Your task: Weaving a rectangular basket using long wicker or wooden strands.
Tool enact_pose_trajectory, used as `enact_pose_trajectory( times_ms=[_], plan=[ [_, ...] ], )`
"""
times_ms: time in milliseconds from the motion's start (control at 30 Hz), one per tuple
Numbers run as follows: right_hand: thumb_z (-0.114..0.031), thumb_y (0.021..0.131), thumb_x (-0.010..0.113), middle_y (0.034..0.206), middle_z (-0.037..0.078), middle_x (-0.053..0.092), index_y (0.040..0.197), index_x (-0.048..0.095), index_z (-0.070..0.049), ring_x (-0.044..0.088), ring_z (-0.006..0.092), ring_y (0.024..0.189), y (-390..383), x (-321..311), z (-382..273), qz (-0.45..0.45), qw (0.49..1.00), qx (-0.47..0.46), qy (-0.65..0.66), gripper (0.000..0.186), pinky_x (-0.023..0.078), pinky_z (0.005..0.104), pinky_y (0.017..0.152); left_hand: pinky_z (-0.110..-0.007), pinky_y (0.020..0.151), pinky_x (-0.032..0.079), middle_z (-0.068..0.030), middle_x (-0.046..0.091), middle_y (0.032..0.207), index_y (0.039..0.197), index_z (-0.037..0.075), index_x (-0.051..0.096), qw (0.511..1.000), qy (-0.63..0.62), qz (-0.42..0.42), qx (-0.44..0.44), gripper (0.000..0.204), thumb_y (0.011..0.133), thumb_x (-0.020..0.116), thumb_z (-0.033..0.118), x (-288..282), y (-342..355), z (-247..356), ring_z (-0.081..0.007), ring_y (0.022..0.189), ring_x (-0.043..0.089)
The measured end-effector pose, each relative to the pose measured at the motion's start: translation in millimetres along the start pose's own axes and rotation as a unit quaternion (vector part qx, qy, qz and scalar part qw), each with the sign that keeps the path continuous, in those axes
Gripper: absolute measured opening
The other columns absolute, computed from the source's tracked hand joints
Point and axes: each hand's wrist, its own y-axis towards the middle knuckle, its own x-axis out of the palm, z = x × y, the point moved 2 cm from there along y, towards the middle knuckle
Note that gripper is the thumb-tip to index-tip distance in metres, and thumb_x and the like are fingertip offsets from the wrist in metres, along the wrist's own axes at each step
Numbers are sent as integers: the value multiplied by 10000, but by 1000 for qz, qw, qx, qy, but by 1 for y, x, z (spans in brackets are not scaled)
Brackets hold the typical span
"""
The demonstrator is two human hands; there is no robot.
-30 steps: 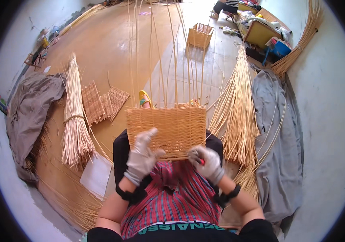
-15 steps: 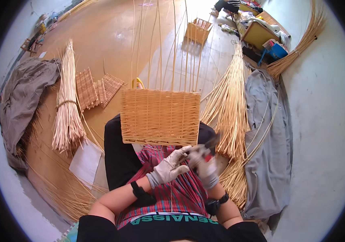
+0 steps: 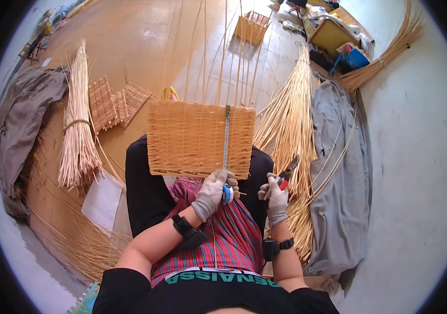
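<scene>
A woven wicker panel [image 3: 187, 138] stands upright across my knees, long thin rods rising from its top edge. My gloved left hand [image 3: 210, 193] is closed on a blue and white tape measure [image 3: 228, 193] at the panel's lower edge; its extended blade [image 3: 226, 136] runs vertically up the panel's face. My gloved right hand [image 3: 274, 196], at the right, grips red-handled shears [image 3: 289, 170], their dark jaws pointing up and right. A striped red cloth [image 3: 218, 240] covers my lap.
Wicker bundles lie at left [image 3: 79, 146] and right [image 3: 291, 131], beside draped cloths [image 3: 338, 209]. Flat woven pieces [image 3: 103, 102] and a paper sheet [image 3: 100, 204] are on the left. Farther back are a small basket [image 3: 247, 29], a seated person [image 3: 290, 4] and a cluttered cabinet [image 3: 325, 39].
My left hand has moved to the panel's lower edge, now with the tape measure extended up it. My right hand has moved rightward with the shears. The panel sits higher in view.
</scene>
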Motion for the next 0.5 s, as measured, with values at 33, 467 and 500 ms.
enact_pose_trajectory(
  times_ms=[33, 467, 500],
  plan=[
    [-201, 1013, 644, 676, 71, 618, 1156, 632, -76, 550, 165, 481, 1, 2, -2, -13, 1000, -7, 5, 190, 467, 311, 448, -386, 601, 609, -108, 672, 863, 1078, 32, 605, 998, 50, 21, -19, 345, 1068, 532, 369, -5, -5, -8, -232, 684, 685],
    [-213, 1028, 639, 685, 45, 608, 1150, 633, -72, 553, 146, 509, -6, 8, -3, 8, 999, -36, 9, 187, 439, 282, 459, -397, 597, 623, -121, 675, 838, 1445, 161, 426, 991, 79, 39, -99, 400, 1079, 523, 289, -26, -11, -34, -256, 678, 702],
    [-212, 1028, 637, 684, 43, 606, 1154, 631, -72, 550, 139, 509, -6, 8, -2, 10, 999, -41, 7, 189, 437, 278, 460, -398, 599, 622, -123, 678, 846, 1430, 144, 442, 991, 86, 37, -98, 385, 1081, 518, 287, -27, -11, -34, -258, 680, 703]
  ],
)
